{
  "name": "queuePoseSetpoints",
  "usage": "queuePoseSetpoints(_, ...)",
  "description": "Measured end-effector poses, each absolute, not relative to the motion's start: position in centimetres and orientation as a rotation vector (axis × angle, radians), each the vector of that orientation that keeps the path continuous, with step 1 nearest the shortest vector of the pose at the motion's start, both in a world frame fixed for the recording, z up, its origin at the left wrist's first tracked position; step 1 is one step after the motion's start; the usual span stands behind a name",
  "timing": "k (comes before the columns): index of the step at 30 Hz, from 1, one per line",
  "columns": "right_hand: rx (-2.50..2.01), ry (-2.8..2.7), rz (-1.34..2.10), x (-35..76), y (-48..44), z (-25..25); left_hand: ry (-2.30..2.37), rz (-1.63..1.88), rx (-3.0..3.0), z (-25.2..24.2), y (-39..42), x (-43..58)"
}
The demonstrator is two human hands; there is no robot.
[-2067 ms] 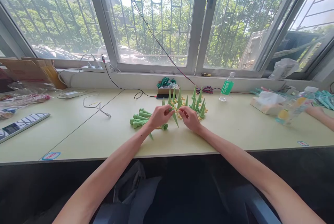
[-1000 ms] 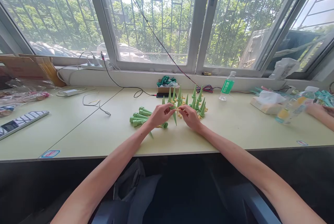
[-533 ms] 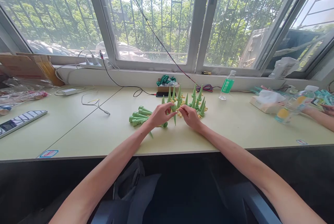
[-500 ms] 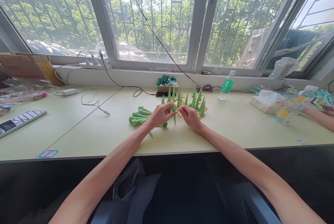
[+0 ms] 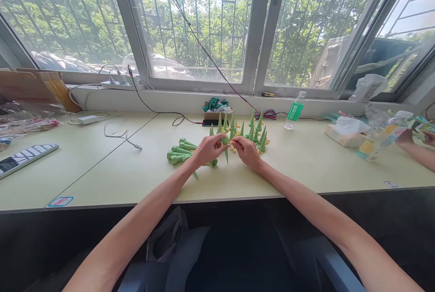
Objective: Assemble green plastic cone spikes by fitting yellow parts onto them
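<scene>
My left hand grips a green plastic watering spike by its wide top, with the pointed end downward. Close beside it, my right hand has thumb and fingers pinched at a small yellow part on the spike's side; the fingers cover most of it. Behind both hands stand several green spikes with yellow side pieces, tips up. To the left of my left hand, several more green spikes lie in a pile, partly behind my wrist.
A small box of green items and a dark phone sit near the sill. Rightward are a green-labelled bottle, a tissue box and a large bottle beside another person's arm. A cable and tablet-like device lie left.
My hands keep almost the same pose around the spike. At far right, the other person's hand has shifted up beside the large bottle. The view has moved very slightly.
</scene>
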State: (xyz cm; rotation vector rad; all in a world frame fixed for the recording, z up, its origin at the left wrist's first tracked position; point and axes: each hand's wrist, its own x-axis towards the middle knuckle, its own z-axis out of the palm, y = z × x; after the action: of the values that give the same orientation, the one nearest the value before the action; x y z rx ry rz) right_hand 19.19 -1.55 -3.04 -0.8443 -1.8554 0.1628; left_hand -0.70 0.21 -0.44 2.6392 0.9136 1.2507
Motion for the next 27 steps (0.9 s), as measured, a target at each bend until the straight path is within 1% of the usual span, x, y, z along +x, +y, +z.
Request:
queuePoseSetpoints(14, -0.829, -1.844, 0.246, 19.43, -1.5, -3.03, 0.93, 1.334, 2.621, -0.18, -0.03, -0.44)
queuePoseSetpoints(27, -0.833, -1.854, 0.21, 19.45, -1.51, -3.0, 0.921, 1.373, 2.643, -0.35, 0.17, -0.4)
